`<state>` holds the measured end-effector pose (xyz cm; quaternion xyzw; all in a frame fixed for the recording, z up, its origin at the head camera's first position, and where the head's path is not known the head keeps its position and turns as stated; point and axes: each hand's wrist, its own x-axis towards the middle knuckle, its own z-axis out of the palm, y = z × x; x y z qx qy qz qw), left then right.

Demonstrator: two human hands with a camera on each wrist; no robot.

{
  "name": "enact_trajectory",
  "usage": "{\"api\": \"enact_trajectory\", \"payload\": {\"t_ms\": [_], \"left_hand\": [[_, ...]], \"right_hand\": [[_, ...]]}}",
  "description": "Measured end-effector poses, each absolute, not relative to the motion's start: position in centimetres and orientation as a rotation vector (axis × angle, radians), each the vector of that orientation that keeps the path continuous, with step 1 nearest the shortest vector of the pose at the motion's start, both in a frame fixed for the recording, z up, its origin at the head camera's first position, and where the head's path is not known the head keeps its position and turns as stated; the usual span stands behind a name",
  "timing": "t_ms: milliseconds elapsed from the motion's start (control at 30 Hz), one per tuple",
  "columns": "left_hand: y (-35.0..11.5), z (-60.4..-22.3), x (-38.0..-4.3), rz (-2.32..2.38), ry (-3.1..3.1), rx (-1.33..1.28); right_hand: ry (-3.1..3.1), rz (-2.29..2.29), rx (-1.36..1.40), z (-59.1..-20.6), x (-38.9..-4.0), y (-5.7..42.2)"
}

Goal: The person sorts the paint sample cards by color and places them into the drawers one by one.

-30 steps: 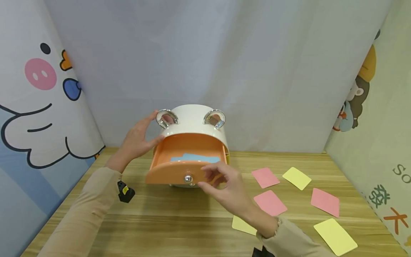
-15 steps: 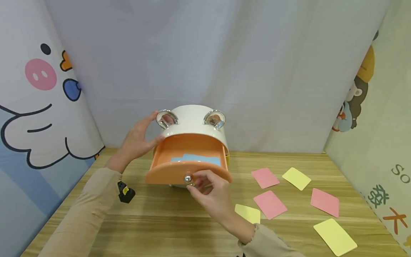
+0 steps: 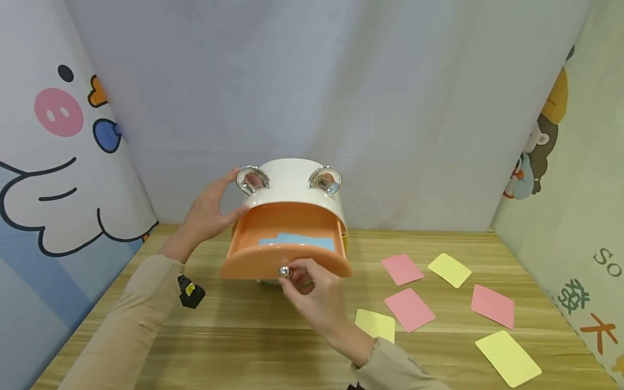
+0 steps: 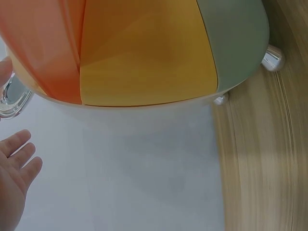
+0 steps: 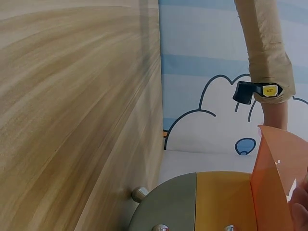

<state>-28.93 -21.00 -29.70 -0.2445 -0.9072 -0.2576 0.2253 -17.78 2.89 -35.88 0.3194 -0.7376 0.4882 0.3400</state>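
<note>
A small white drawer cabinet with two silver ear-like rings stands on the table. Its orange top drawer is pulled out, with light blue paper notes lying inside. My right hand pinches the round silver knob on the drawer front between thumb and fingers. At the cabinet's left side my left hand has its fingers extended and its thumb at the front edge near the drawer. Below, the left wrist view shows a yellow drawer and a green drawer, both pushed in.
Several pink and yellow notes lie on the wooden table to the right, among them a pink note and a yellow note. A grey-white curtain hangs behind, with cartoon-printed sheets at both sides.
My right hand has moved left along the drawer front, from its right part to the knob, and now pinches it. The left hand and drawer stay in place.
</note>
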Motion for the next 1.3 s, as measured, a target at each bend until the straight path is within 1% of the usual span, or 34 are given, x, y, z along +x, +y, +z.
{"api": "enact_trajectory", "payload": {"t_ms": [700,1300], "left_hand": [[-21.1,-29.4,-28.9,-0.679,-2.521,-0.663],[-21.0,-29.2,-28.9,-0.681,-2.563,-0.650]], "right_hand": [[-1.905,1.121,0.843,-35.2,-19.6,2.9],[-1.969,1.003,0.847,-34.6,-22.4,3.1]]}}
